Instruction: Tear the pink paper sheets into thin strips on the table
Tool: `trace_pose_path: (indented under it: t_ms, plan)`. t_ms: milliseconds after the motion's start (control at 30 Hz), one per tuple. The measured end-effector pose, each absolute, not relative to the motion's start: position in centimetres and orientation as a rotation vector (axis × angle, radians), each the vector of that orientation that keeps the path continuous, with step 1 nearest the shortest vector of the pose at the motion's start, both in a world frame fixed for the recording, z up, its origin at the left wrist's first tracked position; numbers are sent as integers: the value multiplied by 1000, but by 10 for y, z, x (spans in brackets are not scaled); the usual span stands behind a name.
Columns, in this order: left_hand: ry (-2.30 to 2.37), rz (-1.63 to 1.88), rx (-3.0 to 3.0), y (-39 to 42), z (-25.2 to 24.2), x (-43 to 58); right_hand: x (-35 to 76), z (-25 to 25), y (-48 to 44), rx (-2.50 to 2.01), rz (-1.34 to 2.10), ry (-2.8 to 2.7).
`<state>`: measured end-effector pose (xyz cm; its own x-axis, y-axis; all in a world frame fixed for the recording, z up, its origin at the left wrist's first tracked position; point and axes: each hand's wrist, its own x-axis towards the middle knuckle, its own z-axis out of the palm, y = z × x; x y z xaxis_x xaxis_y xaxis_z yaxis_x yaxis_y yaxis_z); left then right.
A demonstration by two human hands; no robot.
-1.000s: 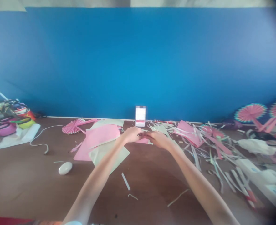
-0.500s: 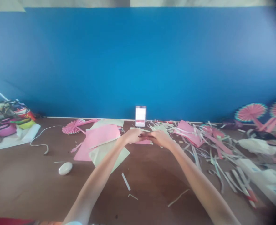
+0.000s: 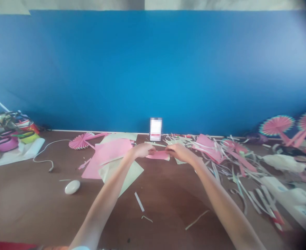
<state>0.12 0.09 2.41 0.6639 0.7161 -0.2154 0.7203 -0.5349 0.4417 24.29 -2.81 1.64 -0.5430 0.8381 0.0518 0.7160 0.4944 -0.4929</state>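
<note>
A small strip of pink paper (image 3: 159, 155) lies low over the table's far part, between my two hands. My left hand (image 3: 143, 150) is closed at its left end, fingertips pinched on the upper edge. On the other end, my right hand (image 3: 178, 152) has its bent fingers pressed together on the paper. Behind the strip stands a blurred white upright object (image 3: 156, 129) against the blue wall. Larger pink sheets (image 3: 113, 151) and a pale green sheet (image 3: 132, 175) lie beside and under my left forearm.
A white computer mouse (image 3: 72, 187) with a cable lies at left. A pink folded paper fan (image 3: 81, 141) is behind it; more fans (image 3: 277, 125) are at far right. Paper scraps (image 3: 233, 180) cover the right side. Pink and yellow pouches (image 3: 5, 143) sit at far left.
My hands have moved apart from where they met in the middle. More of the pink strip now shows between them.
</note>
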Motion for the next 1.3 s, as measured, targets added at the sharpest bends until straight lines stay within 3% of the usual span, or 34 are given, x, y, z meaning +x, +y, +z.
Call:
trace_pose_path:
  t_ms: [867,1300]
  plan:
    - [1317,142,2421,7,12,-4,256,23,-27,-1466,579,-2460]
    - [1382,-114,2352,-2,23,-2,259,21,-28,-1442,775,-2447]
